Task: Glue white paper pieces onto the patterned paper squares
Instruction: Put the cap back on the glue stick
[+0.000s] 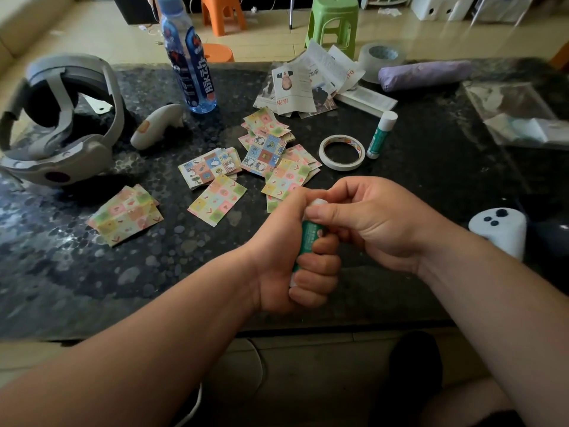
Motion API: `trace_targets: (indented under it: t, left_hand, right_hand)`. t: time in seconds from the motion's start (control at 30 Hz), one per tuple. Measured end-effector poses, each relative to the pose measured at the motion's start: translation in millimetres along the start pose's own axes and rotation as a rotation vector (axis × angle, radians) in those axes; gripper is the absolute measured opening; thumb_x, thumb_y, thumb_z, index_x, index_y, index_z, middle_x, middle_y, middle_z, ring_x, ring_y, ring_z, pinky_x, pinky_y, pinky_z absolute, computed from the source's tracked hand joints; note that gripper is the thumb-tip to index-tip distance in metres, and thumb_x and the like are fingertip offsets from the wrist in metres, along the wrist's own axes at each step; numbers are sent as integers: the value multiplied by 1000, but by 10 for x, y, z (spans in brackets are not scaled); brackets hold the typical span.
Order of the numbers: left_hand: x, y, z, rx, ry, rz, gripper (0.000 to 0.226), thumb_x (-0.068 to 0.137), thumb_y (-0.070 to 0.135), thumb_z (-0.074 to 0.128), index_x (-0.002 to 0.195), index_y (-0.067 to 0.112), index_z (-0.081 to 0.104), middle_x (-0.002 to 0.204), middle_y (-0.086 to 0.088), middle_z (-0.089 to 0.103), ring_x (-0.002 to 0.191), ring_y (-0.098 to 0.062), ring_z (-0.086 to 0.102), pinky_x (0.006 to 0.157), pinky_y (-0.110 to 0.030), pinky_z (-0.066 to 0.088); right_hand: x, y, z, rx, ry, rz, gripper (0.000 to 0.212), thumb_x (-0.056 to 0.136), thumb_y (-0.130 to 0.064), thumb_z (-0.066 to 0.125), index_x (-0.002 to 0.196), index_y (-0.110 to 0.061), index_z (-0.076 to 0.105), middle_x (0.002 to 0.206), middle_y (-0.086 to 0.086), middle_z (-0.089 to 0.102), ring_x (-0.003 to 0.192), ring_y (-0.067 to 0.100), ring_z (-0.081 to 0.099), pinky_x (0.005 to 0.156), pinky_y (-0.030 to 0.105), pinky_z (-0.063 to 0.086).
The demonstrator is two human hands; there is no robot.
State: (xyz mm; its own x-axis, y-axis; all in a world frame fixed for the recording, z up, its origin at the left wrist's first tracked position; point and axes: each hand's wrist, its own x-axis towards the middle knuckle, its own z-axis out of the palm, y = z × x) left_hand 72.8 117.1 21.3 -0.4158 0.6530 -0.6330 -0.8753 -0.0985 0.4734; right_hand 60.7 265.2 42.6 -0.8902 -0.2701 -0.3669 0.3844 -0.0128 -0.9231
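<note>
The left hand (295, 257) is wrapped round the green barrel of a glue stick (307, 238), held upright over the near tabletop (154, 272). The right hand (369, 223) pinches its white cap (315, 202) from above. I'd guess the stick is being opened, with the gluing not yet begun. Next the cap needs a pull or a twist, then a piece must be chosen. The patterned squares (217, 200) lie in loose heaps just beyond the hands; plain white pieces I cannot pick out. The barrel's print is too small to read. Farther back a spare stick (381, 135) stands beside a tape roll (341, 152), and a blue bottle (191, 63) bears large white Chinese characters, seemingly 脉动.
</note>
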Motion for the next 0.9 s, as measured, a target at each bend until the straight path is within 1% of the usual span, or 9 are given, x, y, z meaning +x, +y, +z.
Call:
trace_targets:
  t: [0.13,0.2,0.3,0.37,0.43,0.5,0.57,0.63,0.9]
  left_hand:
    - [57,-31,-38,-12,51,74,70,82,83,43,63,15,45,51,0,33,37,-13,32,39,-15,22]
    - [89,-34,-45,-40,101,141,87,80,91,35,81,8,61,63,-5,44,48,-16,41,45,-20,30]
    - [128,14,-53,-83,149,238,95,85,89,27,121,12,71,90,-12,59,71,-21,54,63,-32,43]
    - [154,70,-34,-9,254,294,91,91,82,25,127,9,67,106,-18,66,90,-28,65,82,-42,50]
    - [179,117,-26,81,451,387,80,97,73,29,117,5,66,111,-18,73,104,-33,68,96,-49,52]
    - [181,137,-52,45,587,499,62,102,60,37,101,5,67,100,-14,74,91,-26,68,84,-44,54]
    - [142,138,-64,-37,581,569,46,105,45,43,88,8,64,87,-13,70,72,-22,64,69,-38,50]
    - [108,119,-75,-32,565,570,37,105,33,47,80,8,62,75,-10,66,62,-19,60,63,-36,48]
    - [107,105,-61,22,619,481,36,103,25,52,72,9,57,63,-5,60,54,-17,54,59,-34,44]
  right_hand:
    - [13,-20,-38,-142,-1,-31,17,81,0,79,92,-6,66,79,10,71,58,11,66,50,19,50]
    - [20,-52,-79,-222,1,-15,24,80,-3,82,100,-5,68,87,13,74,64,19,69,56,27,55]
    - [24,-111,-126,-333,39,-43,26,79,-9,85,101,-12,72,88,7,77,78,26,76,71,42,63]
    - [65,-135,-202,-462,143,-113,27,78,-14,87,99,-20,73,87,1,77,80,16,76,73,36,62]
    - [146,-144,-368,-568,302,-194,30,77,-18,89,101,-25,73,90,-5,76,83,7,74,77,28,60]
    - [232,-135,-592,-576,457,-253,36,77,-16,89,106,-26,70,97,-7,75,88,5,71,83,27,58]
    - [286,-110,-790,-609,582,-285,40,80,-12,85,114,-25,68,103,-8,73,90,4,70,84,24,56]
    - [335,-47,-925,-646,666,-301,38,84,-10,80,117,-23,68,107,-5,72,93,8,69,82,23,54]
    - [488,131,-1003,-722,671,-207,30,88,-12,76,105,-33,63,108,-5,69,100,13,67,84,27,54]
